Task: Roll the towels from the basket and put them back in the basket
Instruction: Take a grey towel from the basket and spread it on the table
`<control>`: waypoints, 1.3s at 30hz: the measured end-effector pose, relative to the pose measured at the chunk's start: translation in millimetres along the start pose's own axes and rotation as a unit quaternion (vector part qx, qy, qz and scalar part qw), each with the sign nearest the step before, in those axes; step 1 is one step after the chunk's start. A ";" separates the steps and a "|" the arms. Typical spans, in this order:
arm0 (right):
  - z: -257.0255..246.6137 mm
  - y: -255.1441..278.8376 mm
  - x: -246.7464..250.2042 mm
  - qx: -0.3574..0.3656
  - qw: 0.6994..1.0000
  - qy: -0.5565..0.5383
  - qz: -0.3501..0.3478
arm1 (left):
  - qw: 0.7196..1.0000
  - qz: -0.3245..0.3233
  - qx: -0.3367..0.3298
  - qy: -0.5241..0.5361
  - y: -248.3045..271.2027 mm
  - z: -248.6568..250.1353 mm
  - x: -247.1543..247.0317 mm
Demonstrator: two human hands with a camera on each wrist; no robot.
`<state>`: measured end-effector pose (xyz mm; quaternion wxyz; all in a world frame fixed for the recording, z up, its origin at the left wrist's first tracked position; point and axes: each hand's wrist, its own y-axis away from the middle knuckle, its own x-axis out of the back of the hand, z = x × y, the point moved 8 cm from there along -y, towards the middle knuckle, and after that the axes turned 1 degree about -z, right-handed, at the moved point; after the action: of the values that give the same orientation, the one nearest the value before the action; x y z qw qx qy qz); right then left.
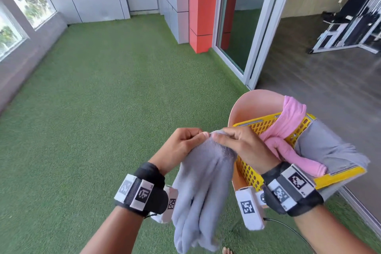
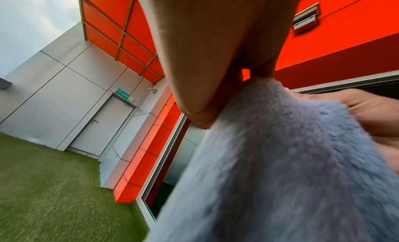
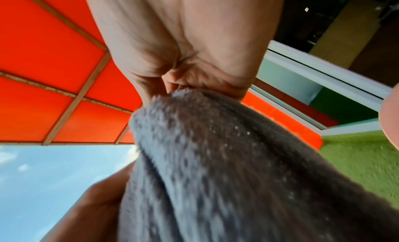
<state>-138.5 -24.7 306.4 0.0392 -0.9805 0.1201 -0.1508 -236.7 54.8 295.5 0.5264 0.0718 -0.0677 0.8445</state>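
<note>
Grey terry, soft and limp: the towel (image 1: 203,181) hangs in long folds below our hands, its top edge gathered between them. Our left hand (image 1: 181,146) pinches that edge between thumb and fingers; our right hand (image 1: 245,148) pinches it just beside, the two sets of fingertips almost touching. The wrist views confirm both grasps, the pile bunched under the left thumb (image 2: 194,95) and drawn up into the right fingers (image 3: 194,80).

Just right of the right hand, partly behind its wrist, stands the yellow basket (image 1: 253,173) on a pink chair (image 1: 257,105). Inside lie a pink towel (image 1: 288,148) and another grey one (image 1: 325,146), both draped over the rim and neither rolled, so we judge the task to be at an early stage. Green turf (image 1: 92,109) spreads to the left of and beyond the hands.

The step in hand appears to be finding the corners. To do it well, we would slide the hands apart along the edge until each holds a corner, shake the cloth flat, fold it to an even width, then roll from one short end with steady tension. A loose start yields a slack roll that unwinds in the basket; keeping the hem off the turf also matters.
</note>
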 end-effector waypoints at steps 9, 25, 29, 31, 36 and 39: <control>12.6 -6.9 -19.2 -0.061 0.998 -0.003 -0.036 | 0.999 0.039 -0.013 0.019 -9.6 9.4 20.0; -7.0 -38.5 33.8 -0.001 0.986 -0.113 0.124 | 0.999 0.043 0.009 -0.017 -6.6 -1.1 25.8; 8.3 -39.1 -16.0 -0.063 0.997 -0.028 -0.044 | 0.998 0.064 -0.003 0.003 -7.7 6.0 35.1; 6.7 -34.9 -29.7 -0.049 0.995 0.019 -0.082 | 0.999 0.050 -0.008 0.009 -9.6 12.6 30.2; -6.7 -41.3 28.4 0.000 0.982 -0.154 0.110 | 0.998 0.056 0.012 0.006 3.3 8.5 24.7; -5.0 -31.0 -12.4 -0.019 1.000 -0.013 0.005 | 0.996 0.085 0.001 0.009 5.9 15.5 29.0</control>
<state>-144.6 8.2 311.2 0.0226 -0.9823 0.1276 -0.1354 -253.9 74.7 316.1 0.4534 0.0586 -0.0675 0.8868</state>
